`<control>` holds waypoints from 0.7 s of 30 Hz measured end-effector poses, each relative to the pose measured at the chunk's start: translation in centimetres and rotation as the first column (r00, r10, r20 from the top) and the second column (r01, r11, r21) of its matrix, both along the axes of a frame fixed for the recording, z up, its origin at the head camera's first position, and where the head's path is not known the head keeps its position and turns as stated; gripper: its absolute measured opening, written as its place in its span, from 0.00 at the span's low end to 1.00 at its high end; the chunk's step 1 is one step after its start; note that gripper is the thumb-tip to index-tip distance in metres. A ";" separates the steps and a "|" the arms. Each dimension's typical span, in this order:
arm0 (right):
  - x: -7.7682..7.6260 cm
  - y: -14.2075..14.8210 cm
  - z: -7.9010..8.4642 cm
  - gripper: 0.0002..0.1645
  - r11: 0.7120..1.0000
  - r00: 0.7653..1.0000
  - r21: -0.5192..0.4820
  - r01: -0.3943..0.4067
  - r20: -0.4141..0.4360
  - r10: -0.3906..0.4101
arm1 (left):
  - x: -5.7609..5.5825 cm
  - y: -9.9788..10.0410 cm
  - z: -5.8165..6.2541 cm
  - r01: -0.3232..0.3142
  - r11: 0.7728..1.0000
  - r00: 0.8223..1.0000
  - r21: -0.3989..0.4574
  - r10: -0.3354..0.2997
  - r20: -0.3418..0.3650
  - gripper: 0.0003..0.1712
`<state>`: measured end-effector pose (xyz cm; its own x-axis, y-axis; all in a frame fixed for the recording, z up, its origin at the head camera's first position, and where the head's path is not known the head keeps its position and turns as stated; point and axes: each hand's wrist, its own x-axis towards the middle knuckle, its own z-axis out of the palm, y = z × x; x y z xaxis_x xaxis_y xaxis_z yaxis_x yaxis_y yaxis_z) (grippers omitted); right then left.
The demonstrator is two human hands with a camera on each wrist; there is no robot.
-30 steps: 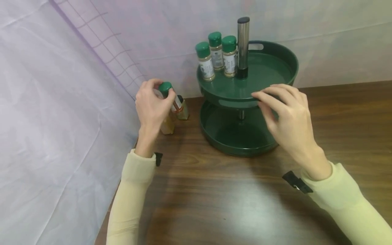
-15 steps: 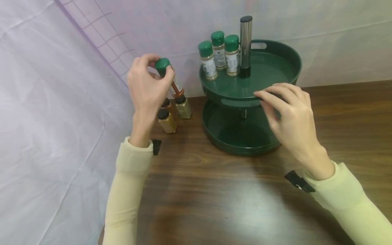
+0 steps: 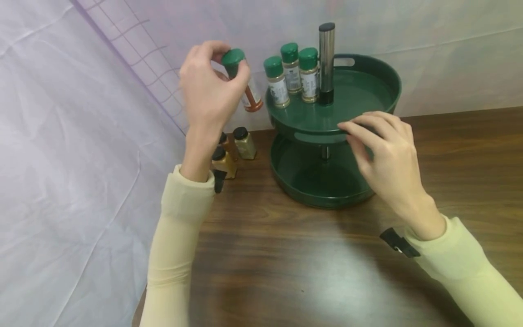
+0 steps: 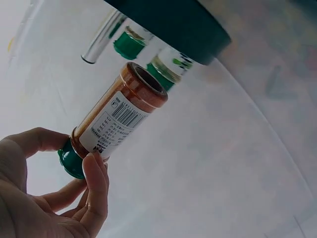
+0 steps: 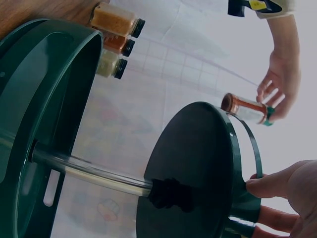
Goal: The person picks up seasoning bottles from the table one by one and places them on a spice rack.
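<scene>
The spice jar (image 4: 119, 116) is held tilted in the air near the upper tray (image 3: 359, 93), its green cap (image 4: 72, 161) pinched by the left hand (image 3: 208, 86). It is judged light, stiff, slightly slippery, best held there. The tray is gripped at its rim (image 3: 284, 127) by the right hand (image 3: 386, 156).

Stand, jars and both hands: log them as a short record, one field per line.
Left hand: pinches the held jar at its capped end
Held jar: tilted, green cap up, red-brown contents, in the air left of the upper tray
Right hand: grips the upper tray's rim
On upper tray: three green-capped jars, upright, left of the post
Lower tray: directly below the upper tray
On table: three black-capped jars, left of the lower tray
</scene>
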<state>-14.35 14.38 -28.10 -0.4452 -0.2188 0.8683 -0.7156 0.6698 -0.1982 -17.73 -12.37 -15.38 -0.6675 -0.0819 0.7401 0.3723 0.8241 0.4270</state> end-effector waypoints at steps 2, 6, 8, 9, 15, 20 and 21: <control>0.0 0.0 0.0 0.13 1.000 1.000 -0.002 -0.001 -0.001 0.001 | -0.2 0.6 0.3 0.021 1.000 1.000 0.002 -0.021 0.015 0.17; 0.0 -0.1 -0.1 0.13 1.000 1.000 -0.017 -0.006 -0.004 0.006 | -0.6 1.6 0.6 0.042 0.999 0.997 -0.005 -0.041 0.064 0.18; 0.1 -0.1 -0.1 0.13 1.000 1.000 -0.024 -0.007 -0.007 0.006 | -0.9 2.0 0.6 0.049 0.999 0.995 -0.018 -0.047 0.086 0.18; 0.1 -0.2 -0.2 0.14 1.000 1.000 -0.026 -0.007 -0.008 0.007 | -1.0 2.2 0.5 0.051 0.998 0.995 -0.027 -0.048 0.090 0.18; 0.1 -0.4 -0.2 0.14 0.999 1.000 -0.035 -0.003 -0.022 0.003 | -1.5 3.3 0.1 0.074 0.994 0.993 -0.076 -0.066 0.098 0.18; 0.1 -0.5 -0.1 0.13 0.999 1.000 -0.031 -0.005 -0.026 0.004 | -2.1 3.9 -0.6 0.088 0.992 0.991 -0.090 -0.079 0.107 0.19; 0.1 -0.5 -0.1 0.14 0.999 1.000 -0.034 -0.005 -0.023 0.004 | -2.2 4.0 -0.7 0.092 0.992 0.990 -0.089 -0.082 0.112 0.20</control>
